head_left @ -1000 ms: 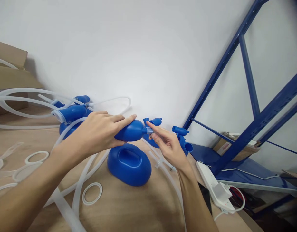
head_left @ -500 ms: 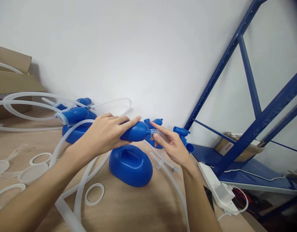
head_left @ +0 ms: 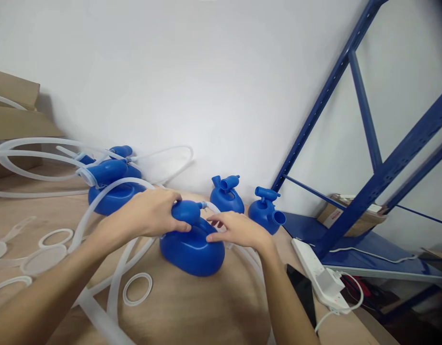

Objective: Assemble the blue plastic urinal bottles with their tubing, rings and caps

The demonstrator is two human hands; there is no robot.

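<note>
My left hand point(head_left: 158, 212) is wrapped round a blue plastic tube piece point(head_left: 187, 211) with a narrow nozzle at its right end. A clear hose point(head_left: 211, 207) runs off that nozzle. The piece sits low against the top of a blue plastic bottle point(head_left: 194, 256) with a moulded handle; the joint between them is hidden. My right hand point(head_left: 238, 229) is open, its fingers apart at the bottle's upper right side, seemingly touching it. White ring point(head_left: 137, 289) lies on the table to the left of the bottle.
Behind stand two similar blue bottles point(head_left: 226, 197) point(head_left: 266, 213). At left are blue bottles with hoses point(head_left: 113, 196), round white caps point(head_left: 44, 258) and a cardboard box point(head_left: 16, 122). A phone point(head_left: 302, 292), a power strip point(head_left: 314, 268) and a blue metal rack point(head_left: 316, 115) are at right.
The blue tube piece has come down and left onto the bottle, in my left hand. My right hand has let go of the hose end and moved down to the bottle's side.
</note>
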